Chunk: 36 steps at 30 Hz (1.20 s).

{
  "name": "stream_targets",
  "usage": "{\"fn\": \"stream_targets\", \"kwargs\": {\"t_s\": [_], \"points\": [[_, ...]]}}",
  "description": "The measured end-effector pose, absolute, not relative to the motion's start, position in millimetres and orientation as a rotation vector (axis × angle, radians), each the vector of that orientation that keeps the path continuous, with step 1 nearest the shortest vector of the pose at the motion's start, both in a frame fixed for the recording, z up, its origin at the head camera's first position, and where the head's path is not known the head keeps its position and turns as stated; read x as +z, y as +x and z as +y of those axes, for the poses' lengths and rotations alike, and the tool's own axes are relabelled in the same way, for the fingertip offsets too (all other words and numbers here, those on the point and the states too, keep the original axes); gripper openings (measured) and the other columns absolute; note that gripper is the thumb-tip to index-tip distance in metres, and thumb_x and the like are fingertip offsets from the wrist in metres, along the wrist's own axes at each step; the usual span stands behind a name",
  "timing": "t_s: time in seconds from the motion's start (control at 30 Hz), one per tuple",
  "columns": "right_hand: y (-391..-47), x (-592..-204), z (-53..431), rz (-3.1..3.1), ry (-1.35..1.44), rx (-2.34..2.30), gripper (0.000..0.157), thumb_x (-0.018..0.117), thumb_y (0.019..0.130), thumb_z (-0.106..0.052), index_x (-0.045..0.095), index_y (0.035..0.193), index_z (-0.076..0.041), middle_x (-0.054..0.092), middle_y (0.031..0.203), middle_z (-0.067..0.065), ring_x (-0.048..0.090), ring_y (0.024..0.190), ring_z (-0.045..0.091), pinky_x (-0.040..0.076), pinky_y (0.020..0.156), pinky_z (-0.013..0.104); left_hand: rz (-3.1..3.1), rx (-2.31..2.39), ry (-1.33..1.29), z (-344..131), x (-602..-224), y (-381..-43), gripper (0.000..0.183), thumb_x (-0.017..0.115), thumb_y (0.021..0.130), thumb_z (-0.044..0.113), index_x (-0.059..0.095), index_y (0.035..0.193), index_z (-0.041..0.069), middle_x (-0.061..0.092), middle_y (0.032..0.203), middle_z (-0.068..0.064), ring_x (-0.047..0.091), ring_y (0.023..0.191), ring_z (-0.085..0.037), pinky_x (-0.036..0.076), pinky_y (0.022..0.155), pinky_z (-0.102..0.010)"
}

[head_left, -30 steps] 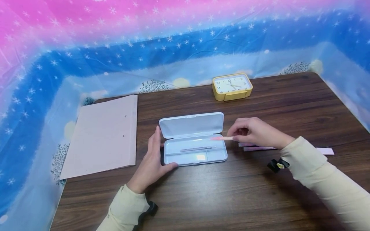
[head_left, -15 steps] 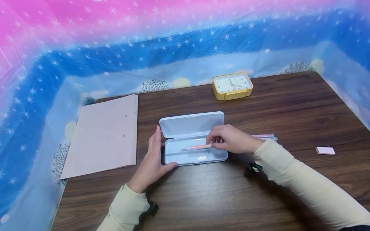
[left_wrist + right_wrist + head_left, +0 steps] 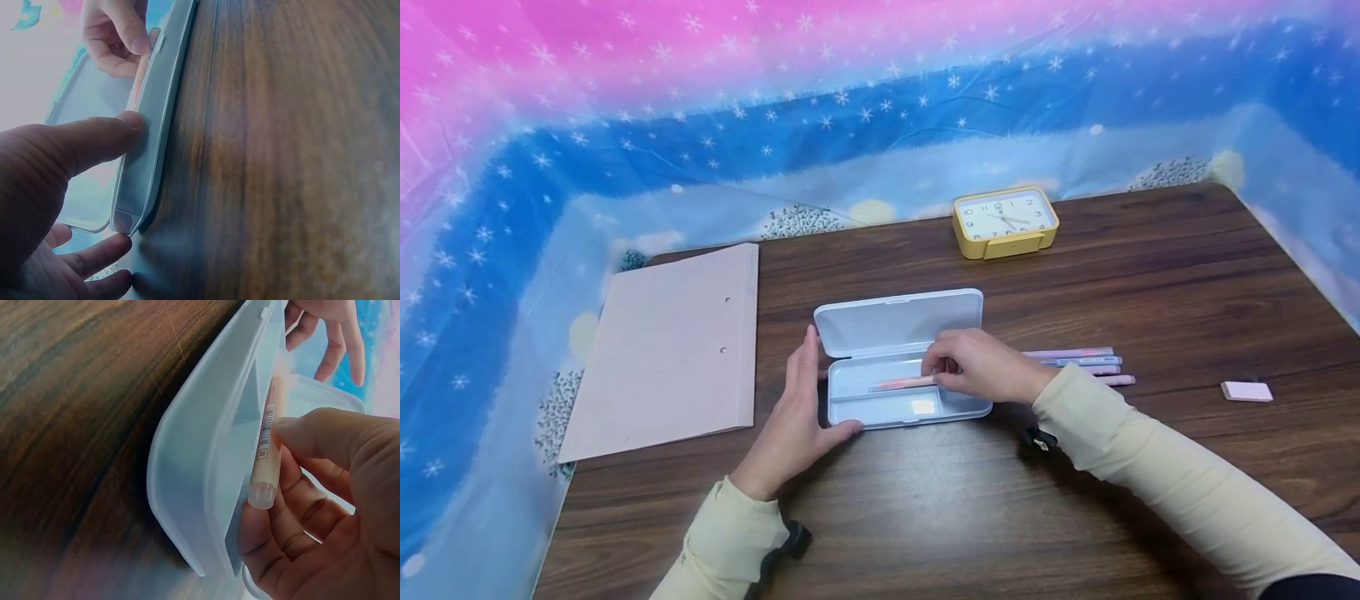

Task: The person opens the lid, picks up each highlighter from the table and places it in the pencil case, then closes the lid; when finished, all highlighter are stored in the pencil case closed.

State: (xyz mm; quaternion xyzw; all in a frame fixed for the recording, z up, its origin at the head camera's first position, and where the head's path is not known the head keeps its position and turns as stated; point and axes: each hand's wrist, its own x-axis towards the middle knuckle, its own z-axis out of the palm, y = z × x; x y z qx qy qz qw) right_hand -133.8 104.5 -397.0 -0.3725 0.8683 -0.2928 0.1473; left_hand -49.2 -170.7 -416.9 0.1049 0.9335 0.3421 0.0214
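Brown wooden table (image 3: 887, 517) lies before us. Our left hand (image 3: 793, 433), fingers extended, touches an open white plastic case (image 3: 872, 411) at its left; our right hand (image 3: 981, 362) pinches a peach pen (image 3: 269, 444) at the far compartment (image 3: 857, 375), inside or above we cannot tell.

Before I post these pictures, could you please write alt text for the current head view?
A person's right hand pinches a pale orange pen over an open white pencil case, while the left hand touches its left end. Other pens and an eraser lie to the right on a wooden table, a folder to the left, a yellow clock behind.
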Motion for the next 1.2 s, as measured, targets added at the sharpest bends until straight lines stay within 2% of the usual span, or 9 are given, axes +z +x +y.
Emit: {"fn": "stream_targets", "kwargs": {"t_s": [0.1, 0.4, 0.63, 1.0, 1.2], "points": [[-134, -397, 104, 2.501, -1.067, -0.851, 0.013, 0.068, 0.09, -0.007, 0.073, 0.098, -0.016, 0.062, 0.088, -0.004, 0.054, 0.077, 0.008, 0.049, 0.068, 0.023, 2.897, 1.058, 0.332, -171, -417, -49, 0.134, 0.089, 0.073, 0.025, -0.014, 0.158, 0.02, 0.013, 0.16, -0.012, 0.051, 0.131, -0.028, 0.043, 0.108, -0.045], [-134, -394, 107, 2.498, -1.051, -0.872, 0.016, 0.068, 0.09, -0.006, 0.073, 0.101, -0.016, 0.064, 0.09, -0.003, 0.056, 0.079, 0.008, 0.051, 0.07, 0.024, 2.886, 1.071, 0.33, -171, -416, -50, 0.134, 0.088, 0.074, 0.025, -0.016, 0.157, 0.024, 0.014, 0.16, -0.012, 0.049, 0.133, -0.028, 0.043, 0.109, -0.046], [-133, -390, 118, 2.514, -1.04, -0.905, 0.018, 0.065, 0.09, -0.006, 0.073, 0.103, -0.015, 0.065, 0.095, -0.004, 0.058, 0.082, 0.008, 0.053, 0.072, 0.026, 2.885, 1.073, 0.334, -171, -416, -49, 0.134, 0.089, 0.073, 0.024, -0.016, 0.157, 0.023, 0.013, 0.16, -0.011, 0.051, 0.132, -0.028, 0.043, 0.109, -0.045], [-132, -382, 161, 2.587, -0.928, -0.93, 0.017, 0.068, 0.091, -0.009, 0.072, 0.106, -0.016, 0.065, 0.097, -0.004, 0.054, 0.074, 0.01, 0.049, 0.063, 0.023, 2.887, 1.068, 0.33, -170, -416, -49, 0.135, 0.089, 0.073, 0.025, -0.017, 0.157, 0.026, 0.013, 0.161, -0.012, 0.049, 0.133, -0.028, 0.043, 0.108, -0.046], [-133, -375, 187, 2.629, -0.831, -0.936, 0.018, 0.068, 0.092, -0.011, 0.07, 0.109, -0.015, 0.067, 0.097, -0.005, 0.06, 0.081, 0.011, 0.053, 0.07, 0.026, 2.896, 1.064, 0.337, -171, -417, -49, 0.136, 0.089, 0.072, 0.024, -0.017, 0.156, 0.026, 0.012, 0.161, -0.011, 0.049, 0.132, -0.027, 0.044, 0.108, -0.045]]}}
